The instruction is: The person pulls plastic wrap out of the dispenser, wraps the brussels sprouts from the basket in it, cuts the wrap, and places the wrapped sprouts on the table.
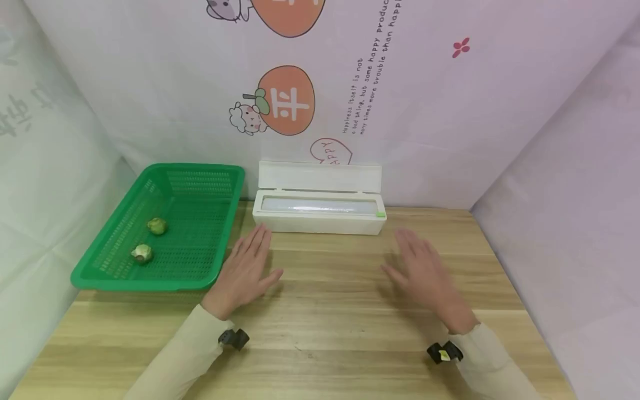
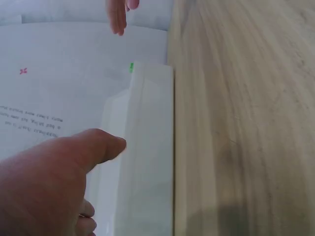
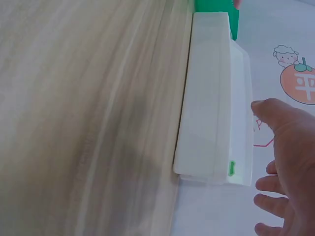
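A long white box [image 1: 320, 222] with its lid raised stands at the back of the table; a roll of clear film [image 1: 320, 206] lies inside and a green tab sits at its right end. My left hand [image 1: 245, 272], fingers straight and thumb spread, is near the box's left front corner, beside the green basket [image 1: 220, 272]. My right hand [image 1: 425, 272], slightly blurred, hovers to the right of the box with fingers extended. Neither hand holds anything. In the left wrist view the thumb [image 2: 106, 145] shows in front of the box [image 2: 147, 147].
Inside the basket lie two small round green vegetables [image 1: 157, 225], perhaps Brussels sprouts. The wooden table [image 1: 330, 333] meets a printed white cloth [image 1: 420, 139] at the back, and white cloth hangs on both sides.
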Demonstrator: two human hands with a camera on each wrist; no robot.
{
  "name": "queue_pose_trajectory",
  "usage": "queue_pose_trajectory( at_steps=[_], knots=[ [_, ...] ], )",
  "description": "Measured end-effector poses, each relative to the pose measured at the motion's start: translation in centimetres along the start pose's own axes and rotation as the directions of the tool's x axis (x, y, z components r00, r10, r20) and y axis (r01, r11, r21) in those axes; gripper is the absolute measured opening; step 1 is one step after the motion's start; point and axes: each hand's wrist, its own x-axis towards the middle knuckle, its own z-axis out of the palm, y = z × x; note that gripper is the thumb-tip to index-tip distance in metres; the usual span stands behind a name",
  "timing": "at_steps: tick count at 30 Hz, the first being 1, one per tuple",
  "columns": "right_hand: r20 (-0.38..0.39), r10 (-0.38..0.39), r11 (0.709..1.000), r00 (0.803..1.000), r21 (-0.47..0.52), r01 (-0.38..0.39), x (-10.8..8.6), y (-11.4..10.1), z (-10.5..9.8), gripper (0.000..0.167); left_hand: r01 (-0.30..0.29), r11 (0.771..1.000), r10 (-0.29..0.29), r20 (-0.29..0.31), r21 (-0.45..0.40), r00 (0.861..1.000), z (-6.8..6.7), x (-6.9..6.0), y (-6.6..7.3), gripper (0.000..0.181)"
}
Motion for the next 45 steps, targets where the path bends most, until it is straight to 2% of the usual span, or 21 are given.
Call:
queue_pose_trajectory(
  at_steps=[4,9,14,18,20,25,29,35,39,45],
  knots=[
    [-0.111,-0.098,0.995,0.989,-0.001,0.099,0.7,0.0,-0.7,0.084,-0.029,0.999,0.029,0.0,0.021,1.0,-1.5,0.6,0.6,0.092],
    [-0.221,-0.199,0.98,0.955,-0.024,0.199,2.0,0.0,-1.5,0.077,-0.047,0.997,0.047,0.006,0.059,0.999,-3.9,1.9,0.8,0.088],
    [-0.26,-0.24,0.97,0.935,-0.032,0.24,3.9,0.3,-1.9,0.07,-0.031,0.996,0.029,0.028,0.085,0.999,-5.9,3.5,0.3,0.083],
    [-0.277,-0.299,0.954,0.913,-0.06,0.294,5.5,0.6,-2.1,0.059,-0.005,0.999,0.004,0.026,0.045,1.0,-7.0,4.9,0.0,0.076],
    [-0.263,-0.31,0.951,0.914,-0.062,0.304,6.3,0.7,-2.2,0.053,-0.004,1.0,0.003,0.011,0.027,1.0,-7.3,5.6,-0.3,0.071],
    [-0.195,-0.295,0.955,0.935,-0.037,0.293,8.1,0.9,-2.4,0.041,-0.005,1.0,0.005,-0.011,0.008,1.0,-7.5,7.3,-1.3,0.056],
    [-0.144,-0.286,0.958,0.947,-0.026,0.285,9.3,1.3,-2.5,0.035,0.003,1.0,-0.003,0.011,-0.004,1.0,-7.5,8.5,-1.7,0.044],
    [-0.036,-0.253,0.968,0.967,-0.014,0.252,10.6,1.7,-2.9,0.028,0.01,1.0,-0.01,0.062,0.003,0.998,-7.6,10.2,-1.9,0.037],
    [0.012,-0.243,0.97,0.97,0.007,0.243,11.1,1.9,-3.0,0.024,0.003,1.0,-0.003,0.073,-0.003,0.997,-7.5,11.0,-2.2,0.03],
    [0.079,-0.226,0.974,0.971,0.025,0.224,12.1,1.9,-2.9,0.022,0.037,0.999,-0.036,0.099,-0.012,0.994,-7.2,12.0,-2.5,0.031]
  ],
)
